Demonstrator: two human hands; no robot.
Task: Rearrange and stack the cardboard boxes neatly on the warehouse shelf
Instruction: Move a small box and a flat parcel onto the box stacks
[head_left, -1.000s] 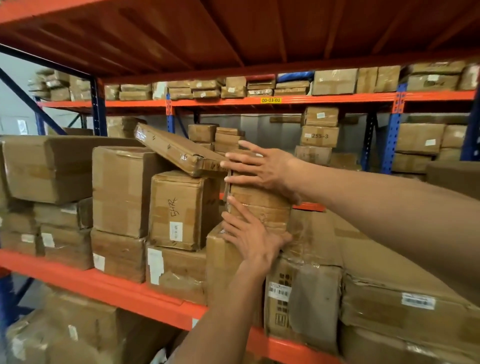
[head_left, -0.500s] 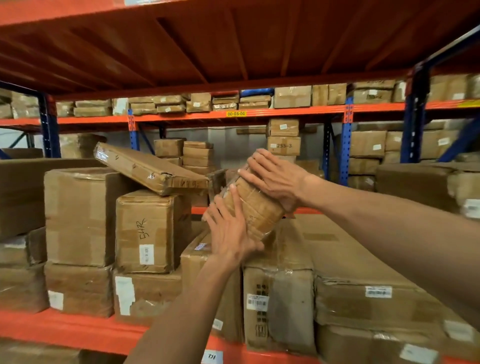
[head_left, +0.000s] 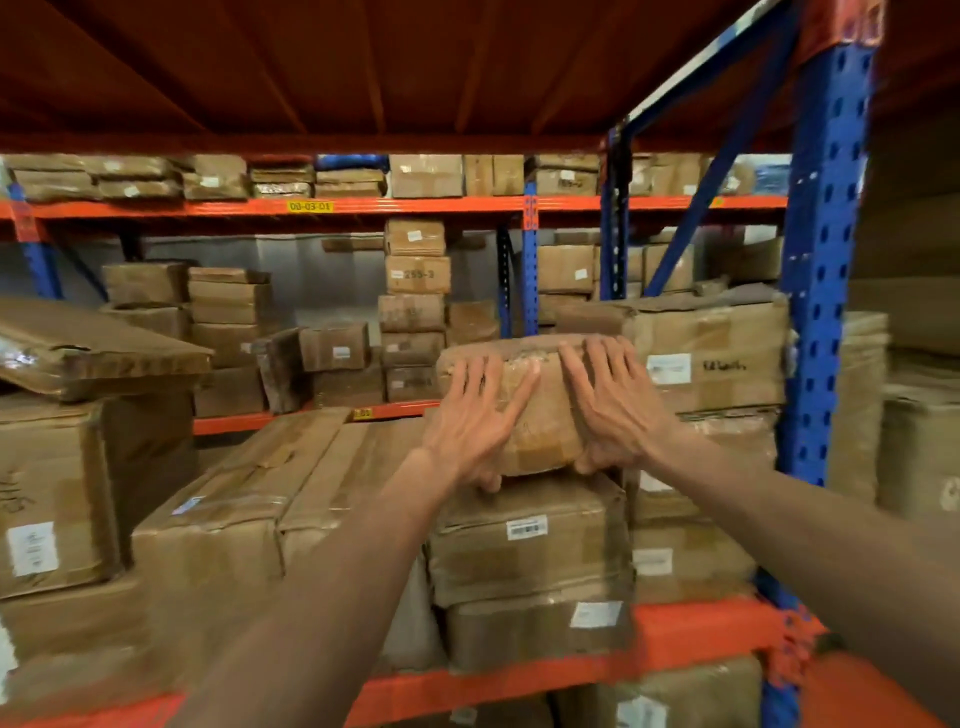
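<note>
A small taped cardboard box (head_left: 540, 415) rests on top of a labelled box (head_left: 530, 540) in a stack on the orange shelf (head_left: 701, 631). My left hand (head_left: 475, 421) presses flat on its left front face, thumb under the bottom edge. My right hand (head_left: 613, 410) grips its right side, fingers spread upward. A bigger labelled box (head_left: 717, 353) stands right beside it on the right.
A blue upright post (head_left: 826, 260) stands at the right. Long flat boxes (head_left: 291, 478) lie to the left of the stack. A tilted flat box (head_left: 93, 348) leans on taller boxes at far left. More stacked boxes (head_left: 415, 306) fill the rack behind.
Both hands lifted the small box from beside the tilted flat box and carried it right, laying it on top of the stack near the blue post. The view swung right.
</note>
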